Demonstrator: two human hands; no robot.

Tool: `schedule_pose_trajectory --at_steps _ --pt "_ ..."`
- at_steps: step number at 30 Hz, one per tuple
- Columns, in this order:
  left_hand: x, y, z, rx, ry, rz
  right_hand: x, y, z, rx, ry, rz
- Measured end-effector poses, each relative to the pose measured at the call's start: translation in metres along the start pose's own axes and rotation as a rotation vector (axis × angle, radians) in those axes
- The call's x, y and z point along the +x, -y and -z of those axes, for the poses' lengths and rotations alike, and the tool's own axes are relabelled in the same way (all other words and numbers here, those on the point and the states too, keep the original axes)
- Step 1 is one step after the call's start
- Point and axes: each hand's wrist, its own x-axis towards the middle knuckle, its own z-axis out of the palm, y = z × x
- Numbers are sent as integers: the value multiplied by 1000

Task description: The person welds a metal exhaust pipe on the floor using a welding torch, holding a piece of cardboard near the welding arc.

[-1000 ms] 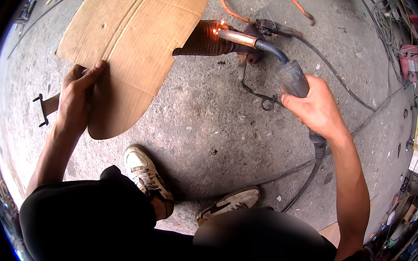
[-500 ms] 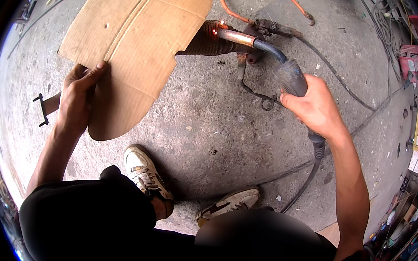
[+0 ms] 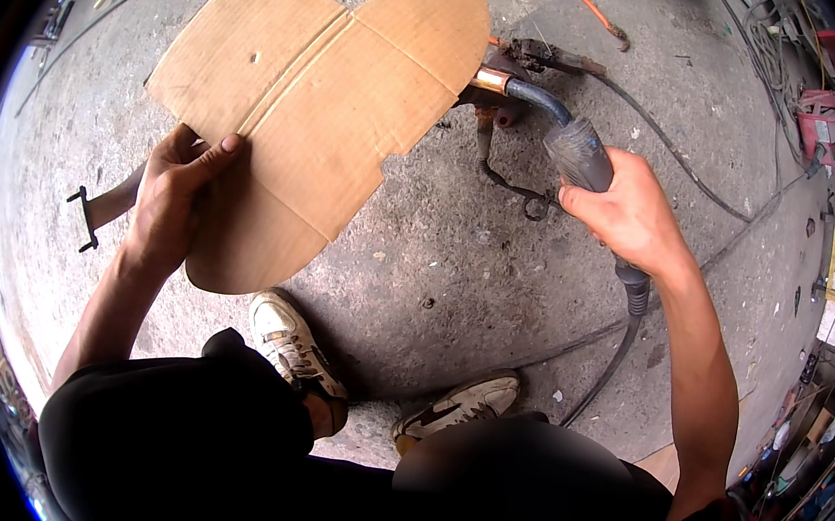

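My left hand (image 3: 174, 199) pinches a folded piece of brown cardboard (image 3: 300, 119) by its near left part, thumb on top. Round the grip of a welding torch (image 3: 581, 154) my right hand (image 3: 633, 213) is closed. The torch's bent neck and copper-coloured nozzle (image 3: 492, 79) point left, and the nozzle's tip is hidden behind the cardboard's right edge. The cardboard also covers most of a rusty metal pipe part; only its right end (image 3: 507, 108) shows. Beyond it, a clamp (image 3: 556, 57) with a cable sits by the metal.
A black cable (image 3: 599, 378) runs from the torch across the concrete floor (image 3: 420, 231) past my shoes (image 3: 464, 406). An orange hose (image 3: 588, 4) lies at the far side. Coiled cables (image 3: 759, 52) and a red box-like thing (image 3: 826, 127) stand at the right. A dark metal bracket (image 3: 90, 219) sticks out at left.
My left hand has moved the cardboard to the right, over the nozzle tip and the glowing spots on the metal. My right hand and the torch have stayed in place.
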Motion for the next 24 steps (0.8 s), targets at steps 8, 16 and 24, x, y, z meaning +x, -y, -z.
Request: schedule_pose_trajectory --at_steps 8,16,24 --pt "1 1 4 -71 -57 -6 -3 -5 2 61 -21 39" --pt "5 4 11 -86 -181 6 -2 -4 4 50 9 14" --pt "12 15 27 -70 -194 22 -1 -2 2 51 14 20"
